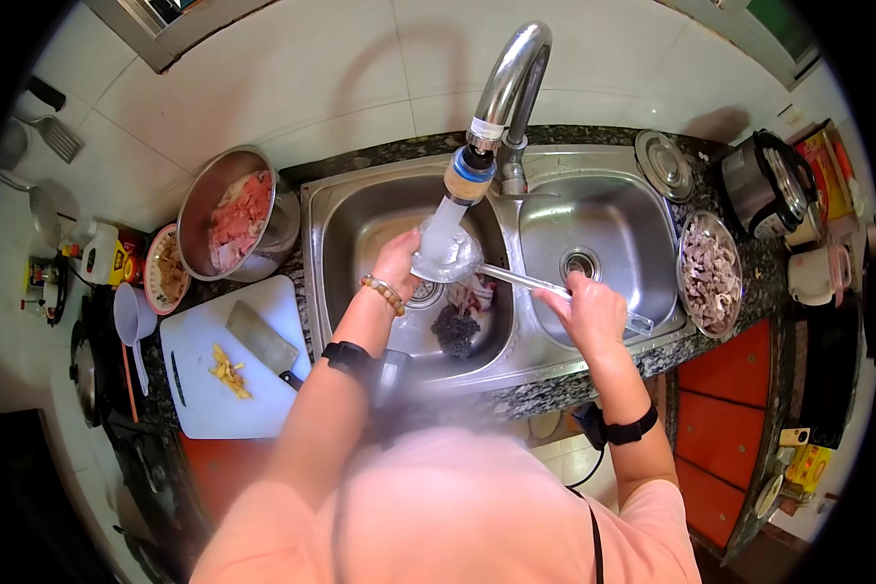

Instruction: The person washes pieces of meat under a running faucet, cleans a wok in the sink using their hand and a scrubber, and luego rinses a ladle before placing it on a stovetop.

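Observation:
A metal ladle (445, 257) is under the stream from the chrome faucet (515, 73), over the left sink basin (350, 292). My right hand (590, 310) grips its long handle above the right basin (613, 219). At the rim of the bowl, my left hand (398, 261) touches the ladle; its fingertips are partly hidden by the bowl and the water. Below, a dark scouring pad (455, 331) lies in the left basin beside some pale and reddish scraps (474, 293).
Left of the sink stand a steel pot of raw meat (241, 219) and a white cutting board (190, 394) with a cleaver (263, 339) and yellowish pieces (228, 372). At right are a metal bowl of sliced meat (709, 274), a lid (664, 166) and an electric cooker (763, 186).

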A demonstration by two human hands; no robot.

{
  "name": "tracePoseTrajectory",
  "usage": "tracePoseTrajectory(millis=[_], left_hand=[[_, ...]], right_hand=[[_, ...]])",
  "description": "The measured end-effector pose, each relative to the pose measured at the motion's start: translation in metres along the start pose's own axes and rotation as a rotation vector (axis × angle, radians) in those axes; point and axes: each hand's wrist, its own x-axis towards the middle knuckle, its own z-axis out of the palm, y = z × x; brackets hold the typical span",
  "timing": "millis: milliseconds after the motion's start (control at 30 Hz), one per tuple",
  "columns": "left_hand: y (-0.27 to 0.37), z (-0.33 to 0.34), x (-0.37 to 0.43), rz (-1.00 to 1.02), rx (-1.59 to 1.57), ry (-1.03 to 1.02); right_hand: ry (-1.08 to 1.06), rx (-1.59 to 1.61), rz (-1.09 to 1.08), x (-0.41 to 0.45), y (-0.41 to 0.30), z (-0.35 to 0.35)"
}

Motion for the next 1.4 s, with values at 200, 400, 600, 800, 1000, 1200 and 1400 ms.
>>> tracePoseTrajectory(millis=[200,400,600,800,1000,1200,1400], left_hand=[[0.018,0.045,-0.019,0.013,-0.609,-0.066],[0.0,0.073,-0.012,1.11,1.611,0.33],[0.028,0.019,0.027,0.691,1.235,-0.047],[0.031,0.031,0.003,0.431,1.24,0.155],[0.006,0.05,-0.025,1.133,1.636,0.054],[0.032,0.036,0.004,0.716,1.479,-0.209],[0.042,0.016,0.012,0.28,0.927,-0.019]], right_hand=[[-0.32,0.429,-0.239,-0.007,0.024,0.026],[-1.042,1.251,0.273,-0.016,-0.005,0.009],[-1.367,1.512,0.525,-0.024,-0.009,0.0],[-1.487,1.612,0.59,-0.027,-0.008,0.01],[-1.496,1.708,0.635,-0.026,-0.018,0.01],[-1.503,1.72,0.57,-0.024,-0.021,0.004],[-1.519,1.766,0.554,-0.024,-0.015,0.009]])
